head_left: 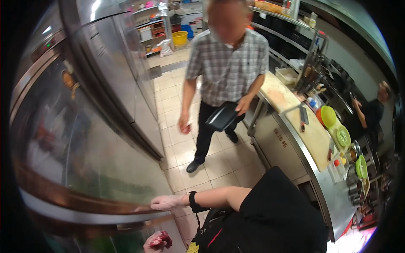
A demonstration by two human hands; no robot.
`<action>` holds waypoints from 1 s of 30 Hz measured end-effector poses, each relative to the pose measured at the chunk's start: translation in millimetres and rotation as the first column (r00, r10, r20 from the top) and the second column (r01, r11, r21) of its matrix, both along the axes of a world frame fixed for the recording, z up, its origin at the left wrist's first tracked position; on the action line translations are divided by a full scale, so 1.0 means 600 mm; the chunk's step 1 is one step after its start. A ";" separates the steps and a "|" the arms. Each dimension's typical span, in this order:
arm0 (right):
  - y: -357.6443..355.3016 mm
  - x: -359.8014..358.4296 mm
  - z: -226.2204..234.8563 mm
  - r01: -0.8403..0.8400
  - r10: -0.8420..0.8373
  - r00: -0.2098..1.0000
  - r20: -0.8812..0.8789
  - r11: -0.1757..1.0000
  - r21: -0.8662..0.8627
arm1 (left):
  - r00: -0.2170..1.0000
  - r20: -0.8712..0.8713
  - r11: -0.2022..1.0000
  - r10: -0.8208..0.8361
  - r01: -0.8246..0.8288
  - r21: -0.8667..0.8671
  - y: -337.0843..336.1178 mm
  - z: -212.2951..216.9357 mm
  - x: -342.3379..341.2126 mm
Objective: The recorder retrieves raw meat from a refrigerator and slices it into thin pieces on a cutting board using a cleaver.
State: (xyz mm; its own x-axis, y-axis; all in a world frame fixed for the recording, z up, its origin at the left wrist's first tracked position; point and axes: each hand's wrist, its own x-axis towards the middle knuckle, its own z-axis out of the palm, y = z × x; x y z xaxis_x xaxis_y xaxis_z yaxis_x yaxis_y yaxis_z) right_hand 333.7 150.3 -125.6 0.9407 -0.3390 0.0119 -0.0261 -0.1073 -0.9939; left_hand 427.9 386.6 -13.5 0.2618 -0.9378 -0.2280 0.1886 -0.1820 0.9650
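Note:
A clear glove covers my right hand (167, 202), whose fingers are closed over the edge of a metal-framed glass refrigerator door (99, 145) on the left. A black band circles that wrist. Lower down, at the bottom edge of the view, my left hand (151, 245) is closed around a piece of red raw meat (161, 239). Part of this hand is cut off by the picture's edge. Behind the meat is the glass and lower part of the refrigerator, with blurred green shapes inside.
A person in a checked shirt (230, 69) stands ahead in the tiled aisle, holding a black tray (222, 117). To the right runs a steel counter (310, 158) with cutting boards, a cleaver (303, 117) and green baskets (342, 135). Another person (373, 116) is at the far right.

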 end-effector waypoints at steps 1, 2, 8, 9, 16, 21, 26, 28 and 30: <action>-0.011 -0.015 -0.004 -0.105 0.117 0.985 -0.123 0.989 0.099 | 0.998 0.045 0.999 -0.048 0.047 0.023 -0.015 -0.009 -0.003; -0.024 -0.048 -0.010 -0.182 0.192 0.969 -0.156 0.980 0.079 | 0.989 0.084 0.992 -0.121 0.122 -0.012 -0.039 -0.017 -0.007; -0.086 -0.354 -0.035 0.140 -0.224 0.839 -0.497 0.970 -0.200 | 0.802 0.181 0.822 -0.570 0.558 0.114 -0.221 -0.031 -0.122; -0.087 -0.415 -0.024 0.229 -0.319 0.818 -0.478 0.944 -0.238 | 0.746 0.190 0.770 -0.638 0.620 0.152 -0.253 -0.035 -0.153; -0.036 -0.826 0.043 0.703 -0.647 0.497 -0.579 0.691 -0.168 | 0.311 0.454 0.427 -0.835 0.887 0.178 -0.490 -0.059 -0.493; -0.010 -1.009 0.106 0.924 -0.719 0.211 -0.663 0.369 -0.106 | 0.332 0.654 0.489 -0.680 0.870 0.067 -0.611 -0.009 -0.752; -0.056 -1.085 0.141 0.988 -0.987 0.076 -0.143 0.094 -0.121 | 0.508 0.387 0.539 -0.769 0.842 -0.034 -0.726 -0.014 -0.939; -0.103 -1.103 0.160 0.842 -0.995 0.057 0.084 0.003 -0.540 | 0.551 0.165 0.550 -0.818 0.833 -0.057 -0.751 -0.008 -0.987; -0.144 -1.104 0.162 0.849 -0.994 0.037 0.102 -0.022 -0.528 | 0.547 0.032 0.544 -0.836 0.836 -0.068 -0.781 -0.003 -1.026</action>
